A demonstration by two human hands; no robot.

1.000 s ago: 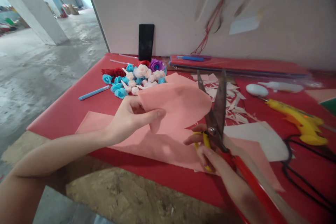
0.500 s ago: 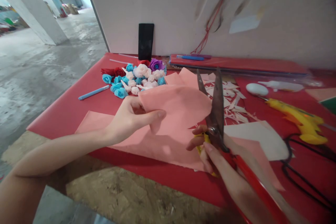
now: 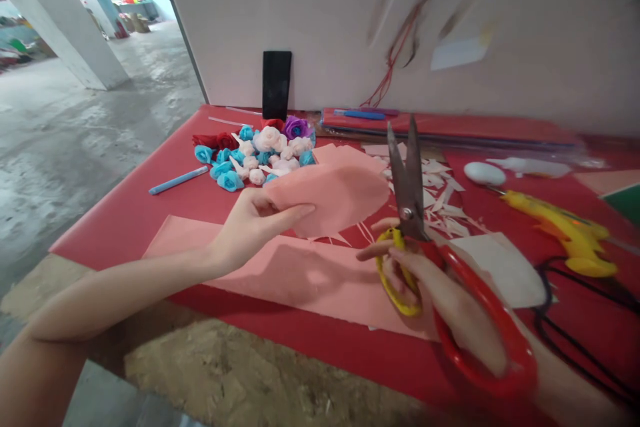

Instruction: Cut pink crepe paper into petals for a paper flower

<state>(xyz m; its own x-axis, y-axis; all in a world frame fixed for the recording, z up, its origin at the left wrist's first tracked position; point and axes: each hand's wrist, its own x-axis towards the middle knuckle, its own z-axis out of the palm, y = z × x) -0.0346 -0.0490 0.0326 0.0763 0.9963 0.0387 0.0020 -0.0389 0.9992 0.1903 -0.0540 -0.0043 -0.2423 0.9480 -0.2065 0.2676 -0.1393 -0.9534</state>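
Note:
My left hand (image 3: 257,223) pinches the left edge of a pink paper piece (image 3: 340,195) between thumb and fingers, holding it above the table; its right edge is rounded. My right hand (image 3: 430,280) grips scissors (image 3: 409,203) with one yellow and one red handle. The blades point up and stand slightly apart, just right of the pink piece, with no paper between them. A larger pink sheet (image 3: 300,280) lies flat beneath both hands. Behind the held piece lie more pink paper and pale paper scraps (image 3: 443,197).
Paper flowers (image 3: 265,150) and a blue pen (image 3: 179,181) lie at the left on the red table cover (image 3: 150,153). A black phone (image 3: 277,85) leans on the wall. At right are a white sheet (image 3: 505,270), a yellow glue gun (image 3: 560,227) and its black cord.
The scissors have moved off the pink piece's right edge and turned, showing both handle loops. The held piece now looks smaller and more rounded, and a pink part beside my right hand no longer shows.

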